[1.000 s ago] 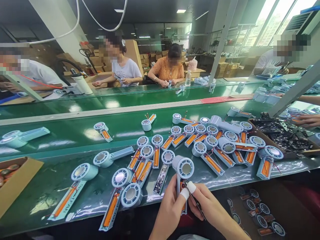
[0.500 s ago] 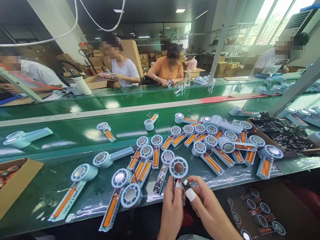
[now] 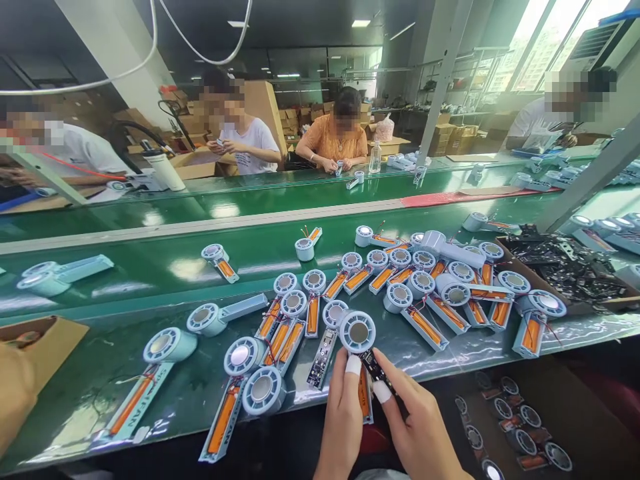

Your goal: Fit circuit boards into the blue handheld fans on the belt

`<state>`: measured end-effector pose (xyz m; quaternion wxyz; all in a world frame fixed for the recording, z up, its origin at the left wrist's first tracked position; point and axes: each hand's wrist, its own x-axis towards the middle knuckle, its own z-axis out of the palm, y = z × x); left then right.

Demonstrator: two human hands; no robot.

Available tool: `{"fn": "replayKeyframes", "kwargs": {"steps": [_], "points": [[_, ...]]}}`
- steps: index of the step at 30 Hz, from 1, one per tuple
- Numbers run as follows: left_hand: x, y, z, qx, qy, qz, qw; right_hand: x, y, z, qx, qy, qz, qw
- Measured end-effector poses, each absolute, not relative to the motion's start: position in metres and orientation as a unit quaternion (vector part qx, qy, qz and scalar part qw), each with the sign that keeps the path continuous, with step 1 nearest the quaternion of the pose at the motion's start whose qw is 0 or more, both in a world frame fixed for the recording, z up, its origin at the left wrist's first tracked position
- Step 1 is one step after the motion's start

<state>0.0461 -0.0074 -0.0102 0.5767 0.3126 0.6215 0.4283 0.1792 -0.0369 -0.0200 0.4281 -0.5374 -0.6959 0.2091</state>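
Observation:
My left hand (image 3: 344,413) is closed around a light blue handheld fan (image 3: 358,332), its round head pointing away from me. The fan's handle is open toward me, with an orange battery (image 3: 364,397) partly visible beside my white-covered thumb. In my right hand (image 3: 417,417) a small black circuit board (image 3: 376,372) is pinched between thumb and index finger; it lies slanted against the handle, just below the fan head. White wraps cover both thumb tips. Just beyond my left hand another fan, its handle fitted with a circuit board (image 3: 321,360), lies on the bench.
Many opened fans (image 3: 400,297) lie across the bench (image 3: 165,303). A box of black boards (image 3: 565,267) stands right, a carton (image 3: 60,353) left, with another person's hand (image 3: 15,393) beside it. Below right, a carton holds fans (image 3: 525,440). Co-workers sit beyond the green belt (image 3: 260,250).
The circuit board has turned to lie along the open handle, and more battery shows. Fans on the belt have shifted right. Another person's hand has entered at the left edge.

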Motion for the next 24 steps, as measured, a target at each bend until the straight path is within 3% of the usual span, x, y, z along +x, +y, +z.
{"fn": "replayKeyframes", "kwargs": {"steps": [10, 16, 24], "points": [[0.047, -0.004, 0.003, 0.368, 0.627, 0.39, 0.565, 0.178, -0.037, -0.015, -0.516, -0.703, 0.209, 0.443], [0.054, -0.004, -0.009, 0.306, 0.633, 0.426, 0.57, 0.169, -0.032, -0.018, -0.564, -0.693, 0.16, 0.418], [0.064, -0.012, -0.005, 0.32, 0.608, 0.419, 0.593, 0.161, -0.033, -0.02, -0.626, -0.753, 0.044, 0.195]]}}
